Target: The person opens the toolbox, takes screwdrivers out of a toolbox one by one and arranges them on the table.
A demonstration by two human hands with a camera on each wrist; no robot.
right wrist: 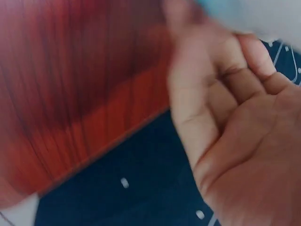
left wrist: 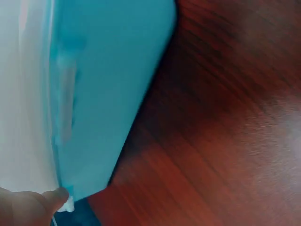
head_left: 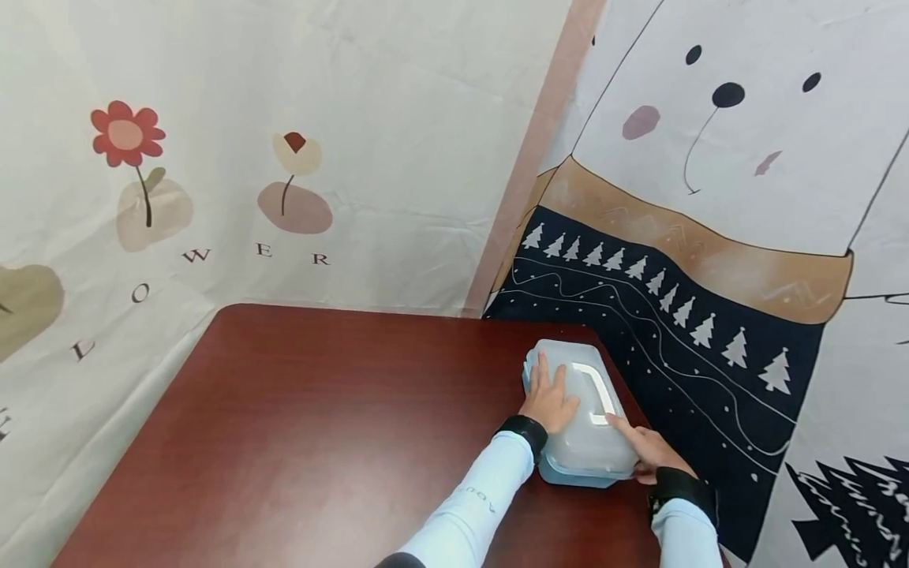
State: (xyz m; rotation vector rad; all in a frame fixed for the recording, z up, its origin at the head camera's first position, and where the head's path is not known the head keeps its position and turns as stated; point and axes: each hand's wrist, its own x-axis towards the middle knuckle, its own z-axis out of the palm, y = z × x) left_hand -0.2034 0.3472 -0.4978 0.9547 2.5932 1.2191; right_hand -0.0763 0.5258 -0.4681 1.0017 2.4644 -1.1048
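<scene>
A light blue storage box [head_left: 572, 476] with a frosted lid [head_left: 592, 451] stands near the right edge of the table. A white handle [head_left: 604, 386] is set in the lid. My left hand [head_left: 550, 406] rests on the lid's left part with fingers spread. In the left wrist view, one fingertip [left wrist: 59, 197] touches the lid's edge beside a small white piece [left wrist: 69, 205]. At the near right corner, my right hand [head_left: 655, 454] grips the box, one finger extended on the lid by the handle. Its other fingers [right wrist: 193, 89] curl below, partly blurred in the right wrist view.
The brown wooden table [head_left: 341, 410] extends to the left of the box. Its right edge runs close beside the box and my right hand. Behind hang printed cloths, one with flowers [head_left: 128, 134], another with a bear [head_left: 727, 95] and dark tree-patterned clothing.
</scene>
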